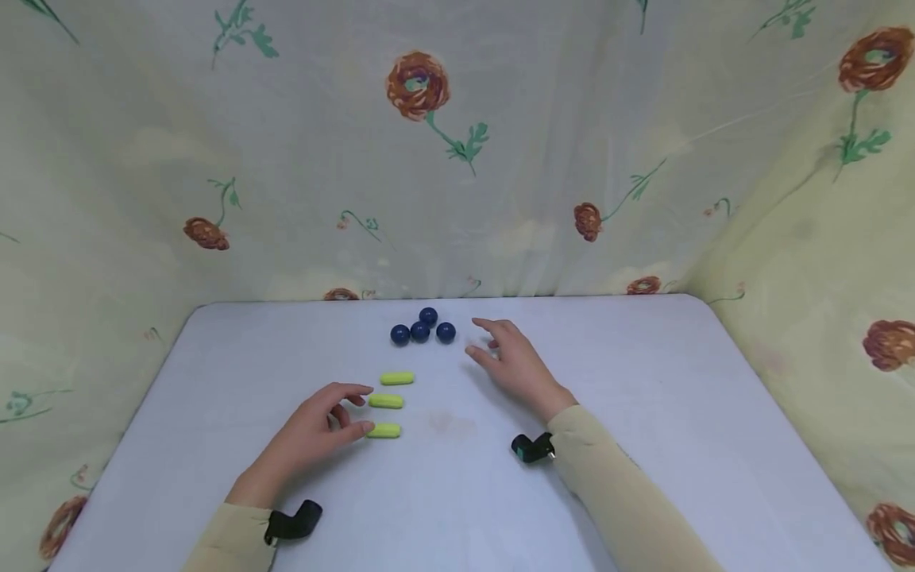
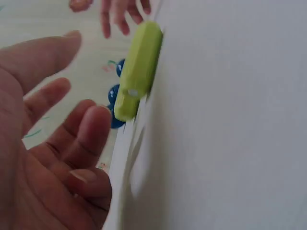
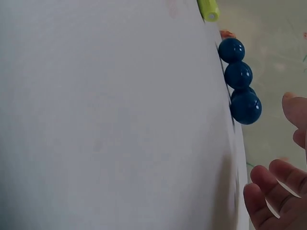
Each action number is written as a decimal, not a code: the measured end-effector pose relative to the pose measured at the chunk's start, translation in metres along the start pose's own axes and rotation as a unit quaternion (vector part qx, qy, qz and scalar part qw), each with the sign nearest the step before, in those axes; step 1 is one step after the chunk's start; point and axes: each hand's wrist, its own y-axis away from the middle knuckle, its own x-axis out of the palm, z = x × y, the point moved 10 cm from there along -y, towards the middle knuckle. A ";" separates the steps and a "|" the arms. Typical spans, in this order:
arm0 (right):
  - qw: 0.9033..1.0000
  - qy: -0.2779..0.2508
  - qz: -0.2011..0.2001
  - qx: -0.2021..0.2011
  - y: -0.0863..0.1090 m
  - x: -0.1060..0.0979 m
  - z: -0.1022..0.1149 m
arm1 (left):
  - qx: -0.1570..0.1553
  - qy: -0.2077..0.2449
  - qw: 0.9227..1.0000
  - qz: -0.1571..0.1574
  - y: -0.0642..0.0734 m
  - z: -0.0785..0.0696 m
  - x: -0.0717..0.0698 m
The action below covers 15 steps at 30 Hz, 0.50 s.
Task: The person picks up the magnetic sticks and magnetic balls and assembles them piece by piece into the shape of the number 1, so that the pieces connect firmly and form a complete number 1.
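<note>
3 yellow-green capsules [image 1: 386,401] are laid in a column at table [image 1: 643,445] centre, 4 blue balls [image 1: 422,328] clustered behind. Left hand [image 1: 310,433], fingers loosely spread, touches the nearest capsule; right hand [image 1: 511,361] is relaxed, beside balls. Sorting looks nearly done, judged by layout.

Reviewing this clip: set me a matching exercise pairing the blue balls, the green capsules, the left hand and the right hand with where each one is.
Things:
1. blue balls
2. green capsules
3. left hand
4. right hand

Places:
A. beside the nearest capsule, fingers loosely curled
B. in a column, mid-table
C. clustered near the table's far edge
D. open, just right of the balls

Pairs: 1-C, 2-B, 3-A, 4-D
</note>
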 end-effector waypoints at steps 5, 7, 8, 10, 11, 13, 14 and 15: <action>1.000 -0.015 0.002 -0.001 -0.008 0.012 -0.001 | 0.025 0.024 0.999 -0.023 0.006 0.004 0.007; 1.000 -0.020 0.000 -0.002 -0.011 0.016 0.000 | 0.033 0.025 0.999 -0.033 0.008 0.005 0.008; 1.000 -0.021 -0.003 -0.002 -0.012 0.017 0.000 | 0.035 0.024 0.998 -0.038 0.008 0.005 0.009; 1.000 -0.022 -0.006 -0.004 -0.014 0.019 0.001 | 0.036 0.019 0.998 -0.045 0.008 0.006 0.011; 1.000 -0.022 -0.006 -0.004 -0.015 0.021 0.002 | 0.034 0.013 0.998 -0.048 0.008 0.007 0.012; 1.000 -0.022 -0.005 -0.006 -0.017 0.023 0.004 | 0.031 -0.001 0.998 -0.052 0.008 0.008 0.013; 1.000 -0.023 -0.004 -0.006 -0.018 0.024 0.005 | 0.029 -0.008 0.998 -0.053 0.008 0.008 0.013; 1.000 -0.024 -0.003 -0.005 -0.019 0.025 0.006 | 0.028 -0.015 0.998 -0.053 0.008 0.009 0.013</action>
